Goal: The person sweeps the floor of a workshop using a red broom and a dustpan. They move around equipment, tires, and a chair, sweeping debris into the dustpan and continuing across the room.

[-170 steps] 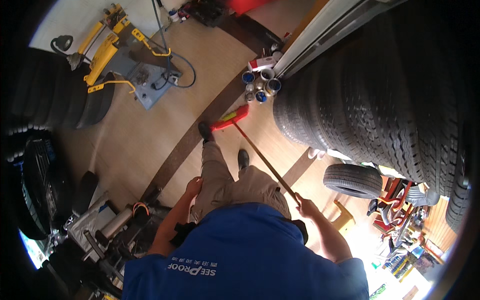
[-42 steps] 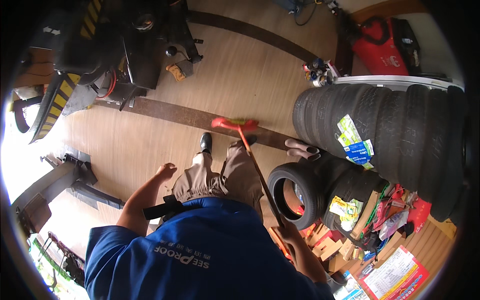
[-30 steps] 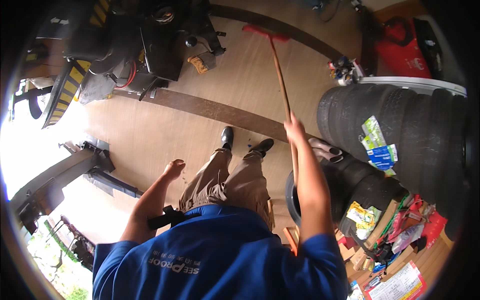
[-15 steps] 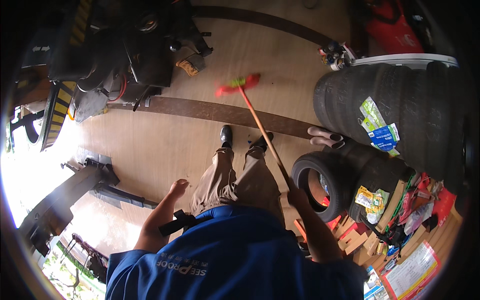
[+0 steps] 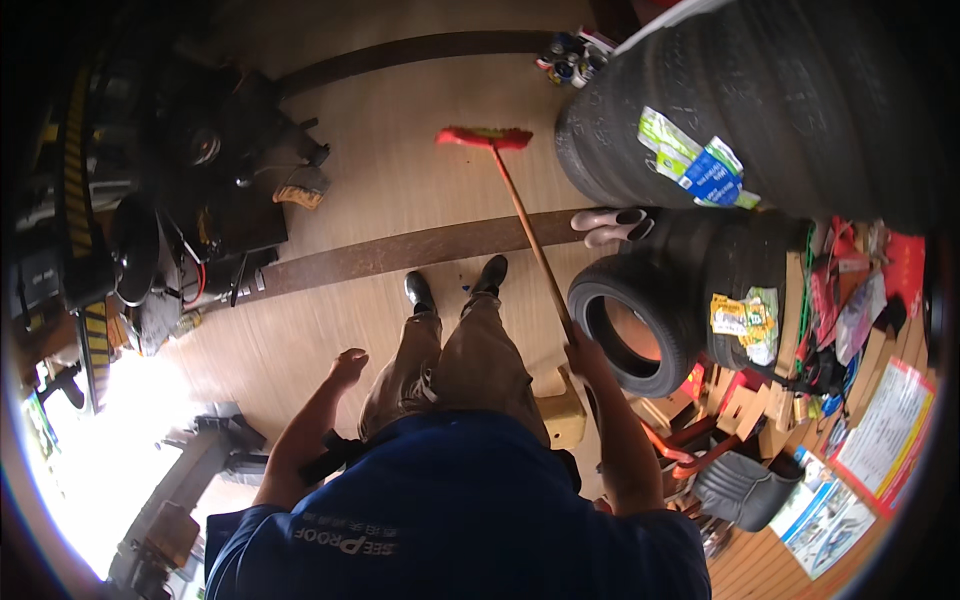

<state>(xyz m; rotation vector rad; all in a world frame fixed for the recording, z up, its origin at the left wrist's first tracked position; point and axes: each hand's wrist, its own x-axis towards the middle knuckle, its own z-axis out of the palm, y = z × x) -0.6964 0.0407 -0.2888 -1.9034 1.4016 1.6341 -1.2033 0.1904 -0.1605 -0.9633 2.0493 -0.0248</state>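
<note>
My right hand (image 5: pixel 584 356) is closed around the handle of a broom (image 5: pixel 530 235). The handle is orange and wooden and slants forward and left. At its far end the wide red broom head (image 5: pixel 485 137), with some yellow-green on it, rests on the floor beyond my shoes. Fingers curled, my left hand (image 5: pixel 348 366) hangs beside my left thigh with nothing visible in it. Close to my right hand, a black tyre (image 5: pixel 632 372) leans with its open centre showing.
Large stacked tyres (image 5: pixel 680 90) line the right, with pale boots (image 5: pixel 608 222) beside them. Dark machinery (image 5: pixel 220 170) stands at far left, with a tan brush-like item (image 5: pixel 302 187) near it. A yellowish block (image 5: pixel 565 412) is by my right thigh. A dark strip (image 5: pixel 400 246) crosses the floor.
My feet have shifted, with the right shoe forward. My view has turned, and the tyres on the right loom larger. The broom remains in my right hand, its head farther up the view.
</note>
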